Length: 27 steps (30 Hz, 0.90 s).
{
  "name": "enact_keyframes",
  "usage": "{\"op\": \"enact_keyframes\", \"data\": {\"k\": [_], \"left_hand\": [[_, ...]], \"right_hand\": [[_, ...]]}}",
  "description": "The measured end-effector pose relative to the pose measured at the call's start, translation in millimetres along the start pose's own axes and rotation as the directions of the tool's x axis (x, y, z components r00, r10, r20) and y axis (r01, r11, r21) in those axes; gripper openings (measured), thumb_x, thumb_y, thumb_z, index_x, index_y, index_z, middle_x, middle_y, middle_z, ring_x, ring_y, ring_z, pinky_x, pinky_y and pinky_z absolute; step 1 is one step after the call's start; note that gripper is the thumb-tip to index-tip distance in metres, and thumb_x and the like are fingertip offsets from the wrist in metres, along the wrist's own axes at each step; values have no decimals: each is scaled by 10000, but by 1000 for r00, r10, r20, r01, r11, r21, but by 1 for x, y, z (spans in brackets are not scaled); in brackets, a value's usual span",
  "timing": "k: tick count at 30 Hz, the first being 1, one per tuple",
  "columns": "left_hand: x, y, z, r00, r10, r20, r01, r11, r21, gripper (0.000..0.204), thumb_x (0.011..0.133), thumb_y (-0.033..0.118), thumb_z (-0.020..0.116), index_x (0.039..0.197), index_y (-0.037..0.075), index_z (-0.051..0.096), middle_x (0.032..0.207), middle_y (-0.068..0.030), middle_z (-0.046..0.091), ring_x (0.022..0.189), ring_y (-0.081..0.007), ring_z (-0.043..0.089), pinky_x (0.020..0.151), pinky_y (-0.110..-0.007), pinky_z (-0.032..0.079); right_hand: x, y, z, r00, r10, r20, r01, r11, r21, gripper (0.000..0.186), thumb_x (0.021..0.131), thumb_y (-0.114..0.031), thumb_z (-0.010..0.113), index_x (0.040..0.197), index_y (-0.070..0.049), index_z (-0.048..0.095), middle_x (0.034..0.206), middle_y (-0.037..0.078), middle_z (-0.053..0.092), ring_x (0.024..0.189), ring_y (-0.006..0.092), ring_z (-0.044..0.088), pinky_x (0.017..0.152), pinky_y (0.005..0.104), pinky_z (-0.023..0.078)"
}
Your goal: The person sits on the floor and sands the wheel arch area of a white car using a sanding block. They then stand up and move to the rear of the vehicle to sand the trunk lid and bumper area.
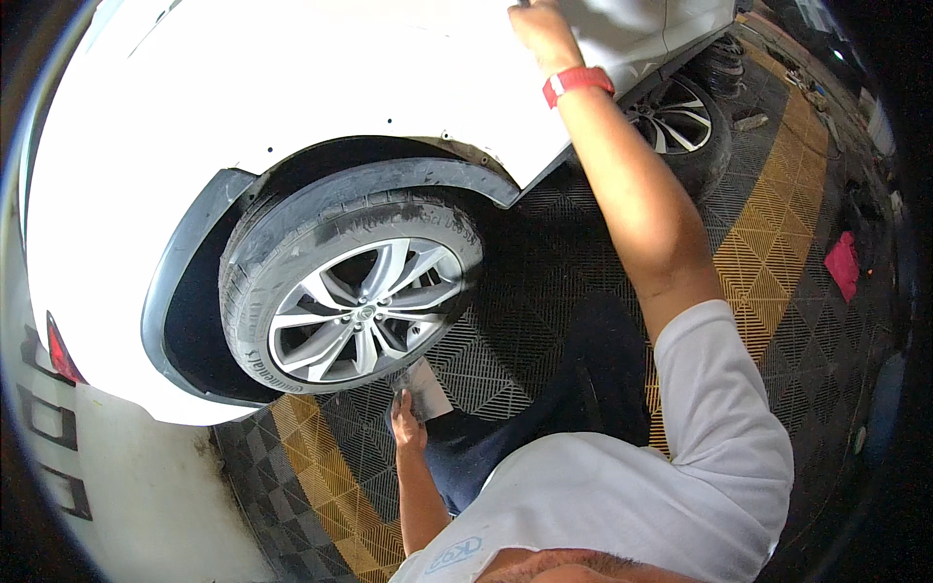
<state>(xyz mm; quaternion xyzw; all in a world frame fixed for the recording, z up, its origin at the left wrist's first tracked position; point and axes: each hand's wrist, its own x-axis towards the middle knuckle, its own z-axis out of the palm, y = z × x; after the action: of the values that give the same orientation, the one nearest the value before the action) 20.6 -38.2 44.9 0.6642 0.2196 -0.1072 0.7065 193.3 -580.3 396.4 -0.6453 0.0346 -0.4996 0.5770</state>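
My left hand (pixel 408 420) is low beside the silver alloy wheel (pixel 364 313), fingers closed on a pale rectangular sheet (pixel 428 387) with a grey smudged area. My right arm reaches up across the white car body (pixel 330 68). Near the top edge of the view, my right hand (pixel 544 29) is closed round a small dark object that I cannot make out, against the bodywork. A grey wheel-arch trim (pixel 180 267) curves over the tyre, and small holes show in the panel above it.
Grey and yellow grid floor tiles (pixel 768 223) lie under the car. A second wheel (pixel 680 121) stands at the right, with dark coiled items (pixel 719 63) behind it. A pink cloth (pixel 844 264) lies at the far right, and a pale wall (pixel 136 486) is at lower left.
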Motion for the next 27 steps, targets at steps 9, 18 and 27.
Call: {"op": "enact_keyframes", "data": {"k": [9,18,27], "left_hand": [[19,-15,-13,993,55,102,-45,994,-99,671,998,365,652,1504,-15,429,1479,-158,519,1335,-309,509,1105,-423,411],[-1,21,41,975,179,130,-141,955,-262,535,1011,335,625,1422,11,513,1394,-121,564,1251,-269,539,1054,-408,429],[-33,96,161,920,326,218,-214,884,-415,494,1031,245,617,1435,-13,498,1326,-130,609,1181,-243,597,980,-366,500]], "right_hand": [[-24,13,42,963,-259,-70,218,906,-364,486,874,-175,589,1354,-201,659,1368,189,623,1262,387,595,1083,468,467],[-212,4,-21,956,25,294,-7,998,-63,561,914,-21,587,1456,25,447,1411,263,509,1341,395,506,1168,427,380],[-378,-29,-49,538,5,843,240,958,-159,654,839,65,572,1469,-70,462,1400,232,448,1361,457,448,1127,474,448]]}}
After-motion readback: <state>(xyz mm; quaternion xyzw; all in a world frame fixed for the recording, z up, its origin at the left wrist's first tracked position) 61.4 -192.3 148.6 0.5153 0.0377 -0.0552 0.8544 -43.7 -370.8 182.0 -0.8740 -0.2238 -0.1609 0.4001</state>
